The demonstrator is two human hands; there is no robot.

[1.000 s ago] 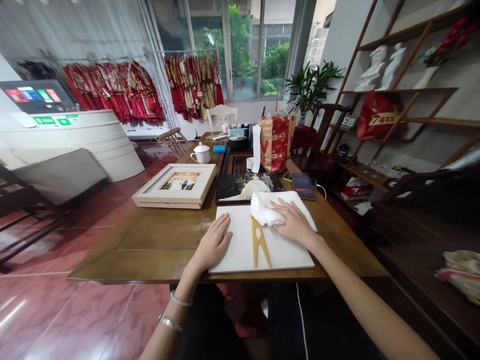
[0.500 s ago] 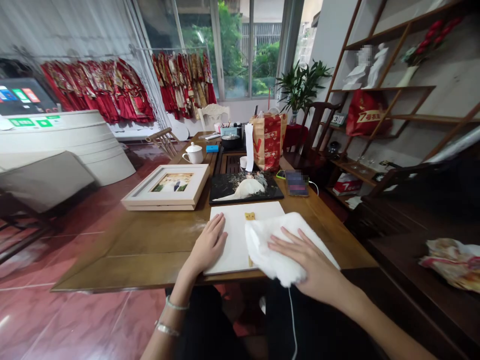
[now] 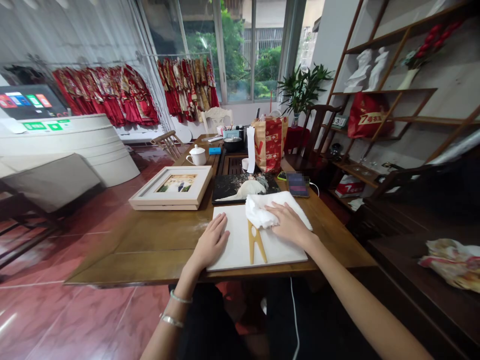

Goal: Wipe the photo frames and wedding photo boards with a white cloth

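Observation:
A white rectangular board lies near the front edge of the table. On its left side my left hand rests flat, fingers stretched out. My right hand grips a bunched white cloth and presses it against the far right part of the board. Just below the cloth, a tan A-shaped piece shows on the board, its two legs pointing toward me. The cloth covers its upper end.
Beyond the board lies a dark photo panel. Left of it are stacked white picture frames, with a lidded white cup behind. A paper bag and a phone stand or lie on the right side of the wooden table.
My right hand has pushed the cloth away from me, toward the board's far edge. More of the tan piece and the board's near right corner now show. My left hand stays in place.

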